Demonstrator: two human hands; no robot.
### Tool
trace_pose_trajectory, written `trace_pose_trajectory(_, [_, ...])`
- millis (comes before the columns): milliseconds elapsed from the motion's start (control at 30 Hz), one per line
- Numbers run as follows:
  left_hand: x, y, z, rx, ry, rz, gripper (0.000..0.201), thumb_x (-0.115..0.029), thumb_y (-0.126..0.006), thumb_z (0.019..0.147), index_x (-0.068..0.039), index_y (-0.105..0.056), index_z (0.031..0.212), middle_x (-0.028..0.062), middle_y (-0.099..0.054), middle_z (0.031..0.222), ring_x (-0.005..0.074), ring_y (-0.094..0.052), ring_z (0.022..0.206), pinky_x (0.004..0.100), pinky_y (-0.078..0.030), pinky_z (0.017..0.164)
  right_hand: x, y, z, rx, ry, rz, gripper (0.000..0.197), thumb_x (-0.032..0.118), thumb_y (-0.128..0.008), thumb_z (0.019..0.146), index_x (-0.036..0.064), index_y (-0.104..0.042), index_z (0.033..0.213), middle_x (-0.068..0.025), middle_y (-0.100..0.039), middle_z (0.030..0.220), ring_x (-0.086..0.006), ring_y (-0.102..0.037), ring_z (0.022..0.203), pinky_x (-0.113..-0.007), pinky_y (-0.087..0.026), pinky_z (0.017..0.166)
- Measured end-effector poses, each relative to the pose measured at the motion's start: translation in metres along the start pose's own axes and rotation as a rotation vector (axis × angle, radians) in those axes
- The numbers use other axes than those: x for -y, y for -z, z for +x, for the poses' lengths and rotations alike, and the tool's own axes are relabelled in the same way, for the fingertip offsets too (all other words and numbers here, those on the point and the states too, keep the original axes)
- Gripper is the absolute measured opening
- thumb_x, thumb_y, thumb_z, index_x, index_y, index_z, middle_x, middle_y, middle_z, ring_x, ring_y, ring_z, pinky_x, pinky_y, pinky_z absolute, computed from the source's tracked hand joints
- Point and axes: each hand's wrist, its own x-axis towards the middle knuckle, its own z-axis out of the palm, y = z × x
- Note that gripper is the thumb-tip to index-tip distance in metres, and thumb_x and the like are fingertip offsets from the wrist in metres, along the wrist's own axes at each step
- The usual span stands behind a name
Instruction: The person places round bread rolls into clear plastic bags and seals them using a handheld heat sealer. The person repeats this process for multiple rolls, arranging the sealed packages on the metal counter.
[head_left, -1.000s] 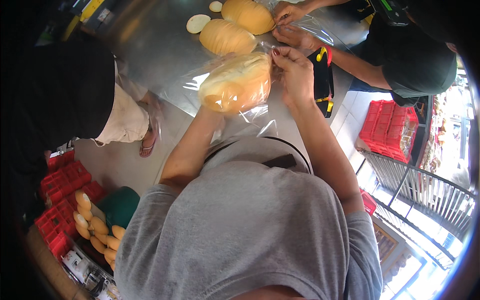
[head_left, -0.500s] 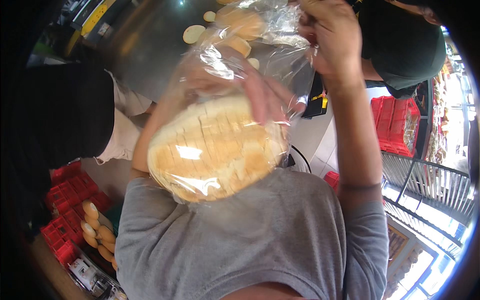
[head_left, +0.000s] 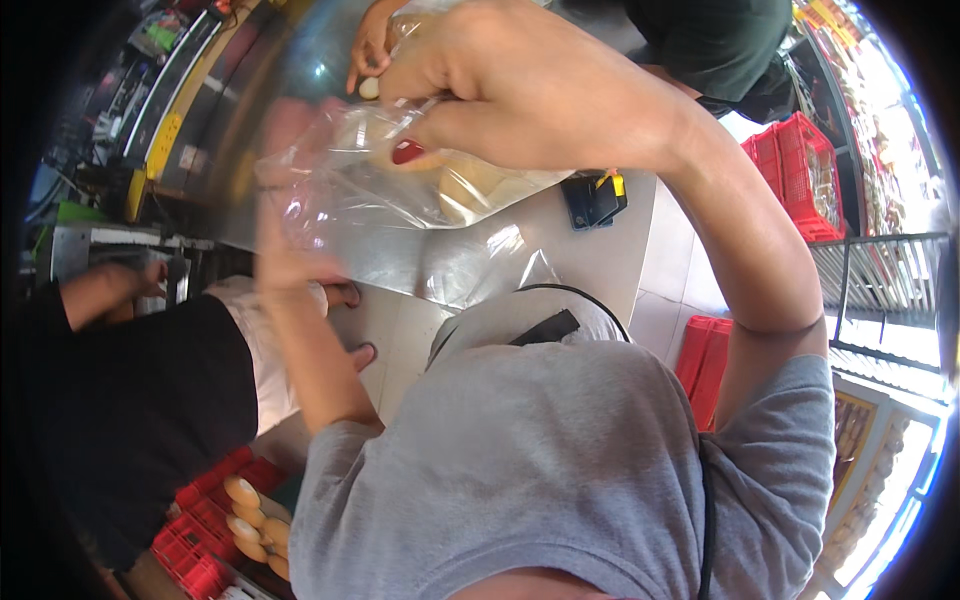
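Plastic bag (head_left: 365,190), clear, glossy, crinkled: held above the grey metal table (head_left: 600,260), beyond its near edge. Right hand (head_left: 480,90), thumbnail painted red: curled, thumb and fingers pinching the bag. Left hand (head_left: 285,200): motion-blurred at the bag's left end; grip cannot be told. Yellow, rounded bread loaf (head_left: 480,185): visible through plastic below the right hand; whether inside the bag or behind it, unclear.

Change noted: half a second ago a sliced, wrapped loaf hung before the grey T-shirt (head_left: 540,450); it is gone from there, and the left hand has moved out to the left. Significance, as judged: handling has passed from loaf to plastic.

Also listed: flat black article with yellow clip (head_left: 590,207), near the table's right edge; co-worker's hand (head_left: 372,45), fingers beside a small, pale, round disc (head_left: 370,88).
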Motion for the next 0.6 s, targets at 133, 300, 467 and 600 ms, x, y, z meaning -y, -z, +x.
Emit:
trace_pose_trajectory(133, [0.067,-0.050,-0.027,0.102,-0.091,0.176,0.104,-0.008,-0.091,0.059,0.005,-0.032,0.144,0.0183,-0.044,0.140,0.0292,-0.045,0.130,0.0434,-0.037,0.110,0.013,-0.002,0.020,-0.027,-0.031,-0.210,0.011,0.004,-0.059,0.076,0.0016,-0.068,0.084,-0.0148,-0.064,0.071,-0.0306,-0.062,0.061,-0.043,-0.049,0.058])
trace_pose_trajectory(300, [0.044,-0.113,-0.018,-0.063,0.107,-0.207,0.044,0.001,-0.075,0.080,0.005,-0.054,0.119,0.0109,-0.065,0.100,0.0182,-0.067,0.086,0.0307,-0.056,0.080,0.017,-0.026,0.041,-0.091,0.135,-0.124,0.023,0.017,-0.064,0.070,0.0021,-0.069,0.087,-0.0154,-0.066,0.075,-0.0306,-0.066,0.073,-0.041,-0.052,0.065])
trace_pose_trajectory(467, [0.039,-0.110,0.002,-0.137,0.120,-0.427,0.014,-0.005,-0.070,0.087,0.000,-0.064,0.099,0.0092,-0.067,0.094,0.0191,-0.064,0.084,0.0318,-0.051,0.078,-0.010,0.004,0.004,-0.248,-0.020,0.206,0.055,0.039,-0.069,0.078,0.0014,-0.058,0.117,-0.0113,-0.068,0.095,-0.0215,-0.067,0.083,-0.033,-0.052,0.074])
trace_pose_trajectory(600, [0.039,-0.097,-0.003,-0.264,0.058,-0.376,0.014,-0.006,-0.071,0.087,-0.001,-0.064,0.097,0.0081,-0.066,0.092,0.0174,-0.063,0.080,0.0298,-0.050,0.075,-0.058,-0.068,-0.076,-0.118,-0.216,0.522,0.074,0.039,-0.077,0.077,-0.0017,-0.050,0.133,-0.0206,-0.064,0.117,-0.0286,-0.063,0.108,-0.034,-0.047,0.095])
